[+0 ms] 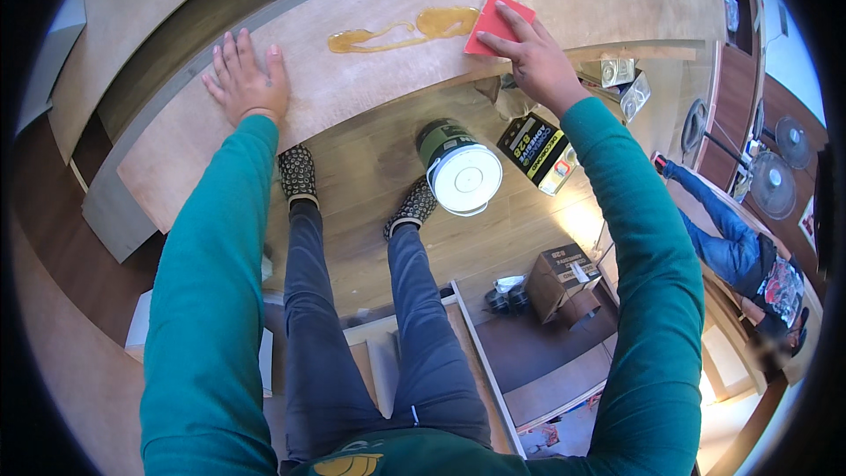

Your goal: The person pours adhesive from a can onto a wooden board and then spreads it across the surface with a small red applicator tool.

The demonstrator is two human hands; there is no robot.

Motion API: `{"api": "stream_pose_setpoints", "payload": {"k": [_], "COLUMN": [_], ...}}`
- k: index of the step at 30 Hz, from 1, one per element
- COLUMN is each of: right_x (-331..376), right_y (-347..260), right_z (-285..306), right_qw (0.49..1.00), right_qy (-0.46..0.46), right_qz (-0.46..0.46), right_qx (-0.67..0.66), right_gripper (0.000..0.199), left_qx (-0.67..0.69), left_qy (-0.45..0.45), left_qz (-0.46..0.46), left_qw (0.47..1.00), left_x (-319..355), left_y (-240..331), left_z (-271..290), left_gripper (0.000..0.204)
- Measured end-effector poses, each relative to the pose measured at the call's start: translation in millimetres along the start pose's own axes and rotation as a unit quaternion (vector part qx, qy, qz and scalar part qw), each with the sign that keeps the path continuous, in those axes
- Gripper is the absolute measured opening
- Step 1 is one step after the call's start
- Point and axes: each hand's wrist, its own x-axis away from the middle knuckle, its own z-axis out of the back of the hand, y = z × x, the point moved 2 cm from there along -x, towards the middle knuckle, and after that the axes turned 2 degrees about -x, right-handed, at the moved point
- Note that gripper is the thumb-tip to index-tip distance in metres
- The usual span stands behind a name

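Flat red spreader (498, 22) (square-edged), right hand (538, 62) on it, amber glue (397, 31) alongside

Long teal sleeves on both arms, dark grey trousers, patterned dark slippers, yellow print on teal top.

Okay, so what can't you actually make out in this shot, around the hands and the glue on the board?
Head view only:
- Red spreader: its lower right part is covered by the right hand.
- Glue streak: its right end runs under the spreader, so where it stops is hidden.
- Left hand: lies flat on the board; anything beneath the palm is hidden.
- Tub on the floor: lid on, contents unseen.
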Motion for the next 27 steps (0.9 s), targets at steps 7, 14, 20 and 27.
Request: {"api": "stream_pose_setpoints", "payload": {"k": [7, 14, 20, 27], "right_x": [-23.5, -5.0, -55.4, -81.9], "right_y": [-3.2, 6.5, 5.6, 21.4], "right_z": [-3.3, 32.2, 59.4, 42.1], "right_qw": [0.995, 0.988, 0.964, 0.957], "right_qy": [-0.033, -0.071, -0.127, -0.117], "right_qz": [0.015, -0.129, -0.227, -0.168], "right_qx": [0.092, 0.054, 0.053, 0.204], "right_gripper": [0.059, 0.046, 0.034, 0.024], "left_qx": [-0.002, 0.021, 0.031, 0.04], "left_qy": [-0.004, -0.001, -0.008, -0.002], "left_qz": [-0.004, 0.002, 0.005, 0.003], "left_qw": [1.0, 1.0, 0.999, 0.999], "left_x": [0.8, 1.1, 1.8, 2.2], "left_y": [1.5, 0.1, 0.6, 1.1], "left_z": [0.3, 4.6, 3.5, 3.6], "left_gripper": [0.068, 0.067, 0.067, 0.067]}}
